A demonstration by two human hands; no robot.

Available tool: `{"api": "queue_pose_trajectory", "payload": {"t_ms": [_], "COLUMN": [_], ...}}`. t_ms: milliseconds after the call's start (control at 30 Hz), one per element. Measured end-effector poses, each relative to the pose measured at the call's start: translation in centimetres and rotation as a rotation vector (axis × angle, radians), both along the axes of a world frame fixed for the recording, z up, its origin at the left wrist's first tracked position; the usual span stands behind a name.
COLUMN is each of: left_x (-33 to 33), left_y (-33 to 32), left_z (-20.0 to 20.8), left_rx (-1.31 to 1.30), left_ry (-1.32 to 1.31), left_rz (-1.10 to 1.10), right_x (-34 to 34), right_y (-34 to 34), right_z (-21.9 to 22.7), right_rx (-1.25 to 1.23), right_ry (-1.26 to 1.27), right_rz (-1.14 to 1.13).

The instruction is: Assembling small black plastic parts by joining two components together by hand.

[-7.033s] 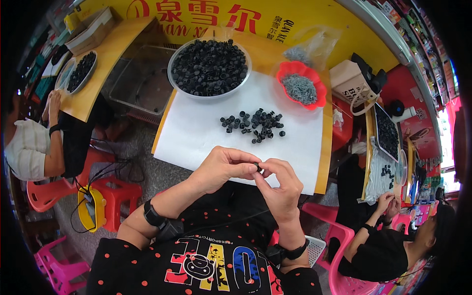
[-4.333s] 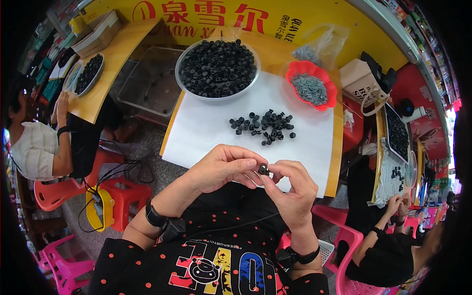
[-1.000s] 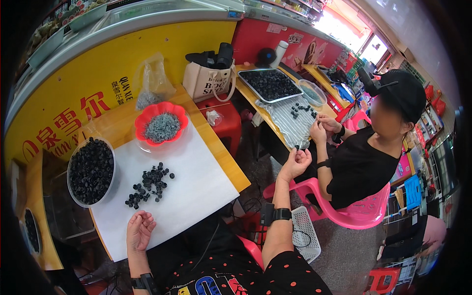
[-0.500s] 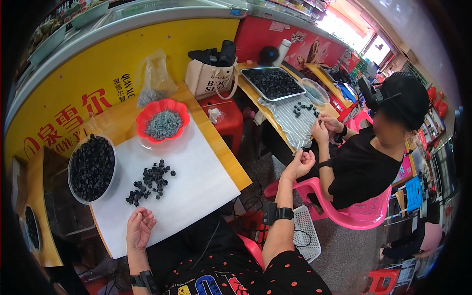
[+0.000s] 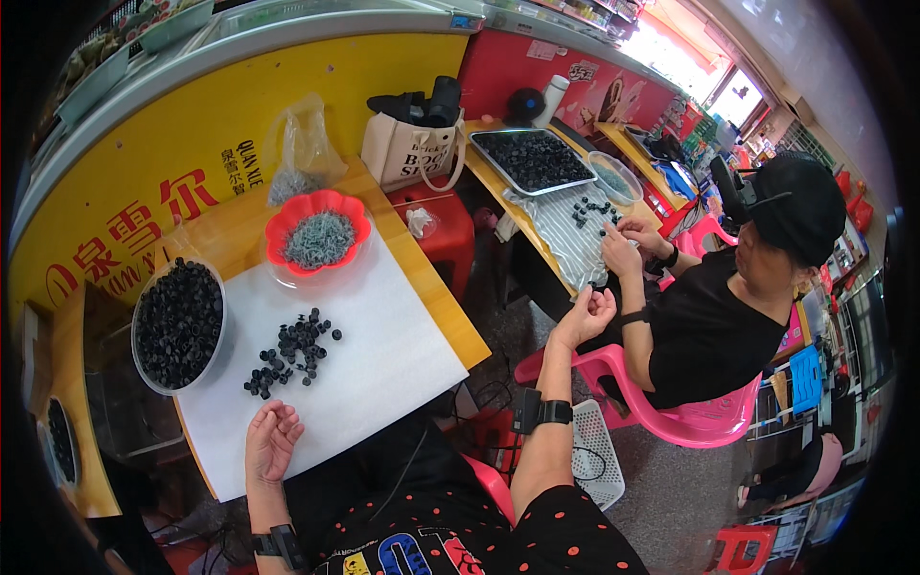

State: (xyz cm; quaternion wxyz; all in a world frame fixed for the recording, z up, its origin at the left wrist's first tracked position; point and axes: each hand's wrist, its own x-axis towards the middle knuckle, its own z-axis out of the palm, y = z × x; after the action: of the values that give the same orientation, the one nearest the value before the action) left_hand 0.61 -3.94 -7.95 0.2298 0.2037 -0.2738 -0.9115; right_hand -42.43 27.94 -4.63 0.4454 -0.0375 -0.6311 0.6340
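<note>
Loose plastic caps (image 5: 297, 350), left: black
Petal-rimmed bowl (image 5: 360, 218), left: red
Small parts (image 5: 319, 240) in that bowl: bluish grey
Paper sheet (image 5: 402, 335): plain white
Tabletop (image 5: 422, 266), left: yellow-brown
Wall panel (image 5: 125, 134), far left: yellow, red and black lettering
Tote bag (image 5: 393, 155), far: cream, black lettering
Plastic stool (image 5: 446, 230) beneath the bag: red
Sheeting (image 5: 556, 240), right: pale grey, striped
Plastic chair (image 5: 704, 428), right: pink
Wearer's shirt (image 5: 575, 537), near: black, red dots, multicoloured print
Co-worker's T-shirt (image 5: 704, 335), right: black

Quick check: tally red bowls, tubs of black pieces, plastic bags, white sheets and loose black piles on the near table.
Red bowl: 1
Tub of black pieces: 1
Plastic bag: 1
White sheet: 1
Loose black pile: 1
Total: 5
</note>
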Motion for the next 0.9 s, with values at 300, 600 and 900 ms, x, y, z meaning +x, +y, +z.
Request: {"api": "queue_pose_trajectory", "payload": {"t_ms": [300,600,900], "left_x": [0.0,-0.3,0.3], "left_y": [0.0,0.1,0.1], "left_z": [0.1,0.1,0.0], "left_rx": [0.002,0.007,-0.011], "left_ry": [-0.004,0.002,-0.023], "left_rz": [-0.002,-0.008,0.045], "right_x": [-0.8,-1.1,1.0], "right_y": [0.2,1.5,-0.8], "right_z": [-0.4,-0.5,-0.5], "right_rx": [-0.03,-0.035,-0.06], "right_ry": [0.047,-0.097,-0.081], "right_rz": [0.054,-0.072,0.117]}}
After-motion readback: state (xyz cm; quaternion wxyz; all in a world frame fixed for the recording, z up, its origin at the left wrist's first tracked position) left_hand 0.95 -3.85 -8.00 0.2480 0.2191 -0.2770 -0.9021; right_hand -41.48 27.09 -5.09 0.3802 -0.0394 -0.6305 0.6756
